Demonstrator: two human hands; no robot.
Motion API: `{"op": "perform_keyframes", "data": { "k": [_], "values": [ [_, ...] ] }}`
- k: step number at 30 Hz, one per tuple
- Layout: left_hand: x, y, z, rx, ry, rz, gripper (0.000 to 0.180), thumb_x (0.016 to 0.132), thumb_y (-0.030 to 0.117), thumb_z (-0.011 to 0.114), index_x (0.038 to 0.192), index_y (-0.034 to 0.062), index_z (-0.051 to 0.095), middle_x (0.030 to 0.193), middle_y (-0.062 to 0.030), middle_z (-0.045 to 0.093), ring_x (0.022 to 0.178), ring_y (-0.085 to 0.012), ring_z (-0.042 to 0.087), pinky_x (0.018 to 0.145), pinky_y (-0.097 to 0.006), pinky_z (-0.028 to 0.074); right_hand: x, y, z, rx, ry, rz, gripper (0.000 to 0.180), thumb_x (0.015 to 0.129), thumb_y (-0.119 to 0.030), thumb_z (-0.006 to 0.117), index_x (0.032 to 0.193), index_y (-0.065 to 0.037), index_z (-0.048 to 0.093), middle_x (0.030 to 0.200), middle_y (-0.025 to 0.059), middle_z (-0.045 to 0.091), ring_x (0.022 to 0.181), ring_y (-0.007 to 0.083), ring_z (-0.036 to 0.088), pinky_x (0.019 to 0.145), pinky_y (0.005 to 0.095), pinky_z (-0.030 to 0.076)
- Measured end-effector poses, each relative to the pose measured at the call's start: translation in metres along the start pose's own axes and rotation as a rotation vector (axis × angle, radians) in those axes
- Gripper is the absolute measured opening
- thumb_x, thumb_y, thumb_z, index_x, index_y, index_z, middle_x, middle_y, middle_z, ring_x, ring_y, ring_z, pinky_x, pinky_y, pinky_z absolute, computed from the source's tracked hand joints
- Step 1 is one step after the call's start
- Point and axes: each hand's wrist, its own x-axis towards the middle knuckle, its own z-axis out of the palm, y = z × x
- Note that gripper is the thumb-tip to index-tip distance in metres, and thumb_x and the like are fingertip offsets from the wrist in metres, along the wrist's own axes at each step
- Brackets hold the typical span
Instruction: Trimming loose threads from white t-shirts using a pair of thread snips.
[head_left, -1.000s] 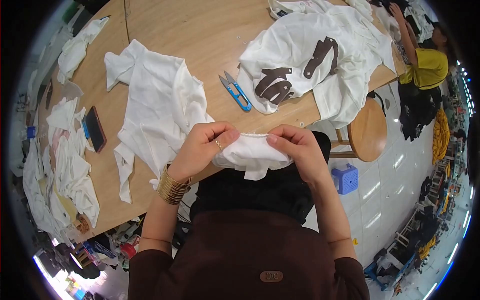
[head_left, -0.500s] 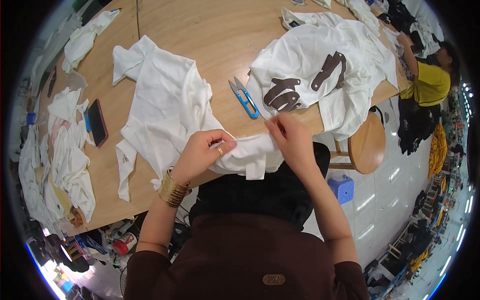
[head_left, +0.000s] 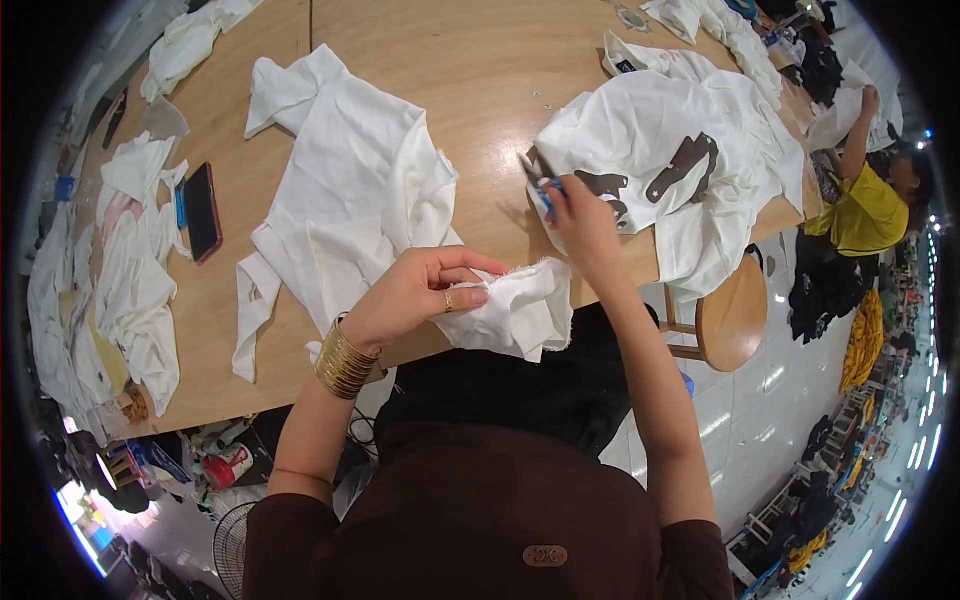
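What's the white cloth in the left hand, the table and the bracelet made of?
The white cloth looks like soft matte fabric: it folds, edges fuzzy. The table seems smooth wood, maybe veneer: tan, faintly grained. The bracelet: probably shiny metal, gleaming gold.

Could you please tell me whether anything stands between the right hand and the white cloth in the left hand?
Nothing visible does: wooden tabletop shows in the gap between the right hand, holding blue snips, and the white cloth in the left hand.
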Motion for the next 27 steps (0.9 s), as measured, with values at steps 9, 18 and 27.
{"op": "perform_keyframes", "data": {
  "k": [9, 18, 27],
  "values": [
    [0.003, 0.004, 0.004, 0.032, 0.044, 0.043, 0.038, 0.082, 0.008, 0.061, 0.119, 0.002, 0.053, 0.08, 0.0023, 0.062, 0.069, -0.0006, 0.048, 0.064, -0.017, 0.037, -0.103, -0.049, -0.049, 0.052, 0.002, -0.24, 0.03, 0.077, -0.027, 0.068, 0.102, -0.012, 0.06, 0.07, 0.0045, 0.056, 0.057, 0.0197, 0.054, 0.052, 0.0302, 0.043],
    [0.0, 0.014, 0.011, 0.072, 0.062, 0.054, 0.041, 0.083, 0.009, 0.061, 0.122, 0.0027, 0.05, 0.079, 0.0007, 0.062, 0.069, -0.0014, 0.046, 0.064, -0.018, 0.037, -0.109, -0.049, -0.043, -0.248, 0.145, -0.359, 0.025, 0.074, -0.024, 0.07, 0.096, -0.015, 0.064, 0.059, 0.0009, 0.044, 0.052, 0.0165, 0.046, 0.049, 0.0303, 0.037],
    [0.002, 0.014, 0.011, 0.093, 0.062, 0.047, 0.042, 0.082, 0.008, 0.061, 0.122, 0.0028, 0.049, 0.077, 0.0007, 0.062, 0.067, -0.001, 0.046, 0.062, -0.017, 0.036, -0.11, -0.047, -0.046, -0.298, 0.114, -0.385, 0.023, 0.077, -0.026, 0.067, 0.096, -0.014, 0.062, 0.062, -0.0003, 0.046, 0.054, 0.0145, 0.048, 0.049, 0.0283, 0.038]
  ]
}}
